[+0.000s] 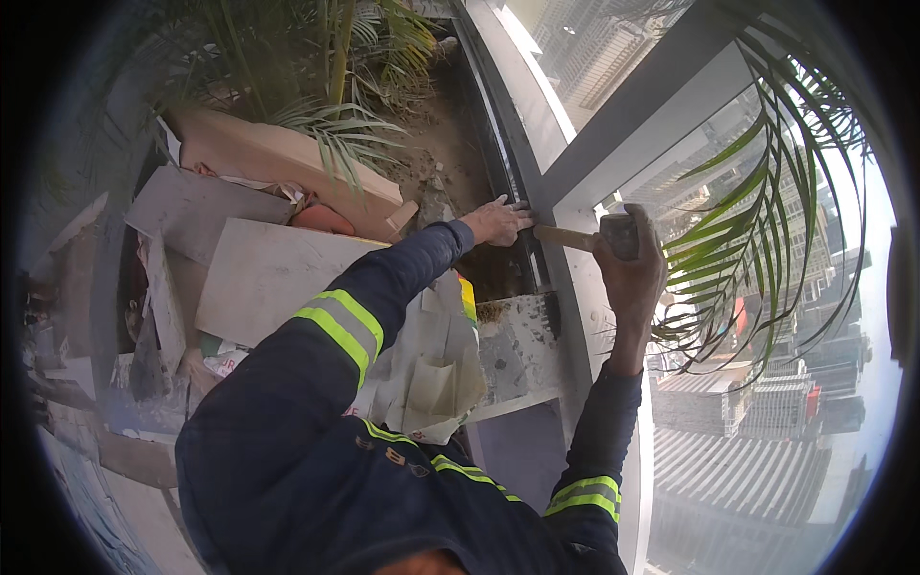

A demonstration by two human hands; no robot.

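Here, we see the right hand [640,273] closed around a tool [567,237] with a tan shaft and a dark, blocky end. The tool is just inside the grey-white window frame [613,115], its shaft pointing toward the left hand [494,222]. That hand reaches over the dark strip [494,134] at the foot of the frame, fingers partly stretched out; we cannot tell whether they pinch anything thin or only rest there. The shaft's tip is near these fingers, but we cannot make out whether they touch.

Both navy sleeves [585,494] carry yellow-green and silver bands. Beside the strip we find a bed of brown soil [450,144], with leafy plants [335,57] at its far end. Brown cardboard [259,158] and a pale flat sheet [278,278] lie to the left. On the right, palm fronds [757,230] hang before tall buildings [767,393] far below.
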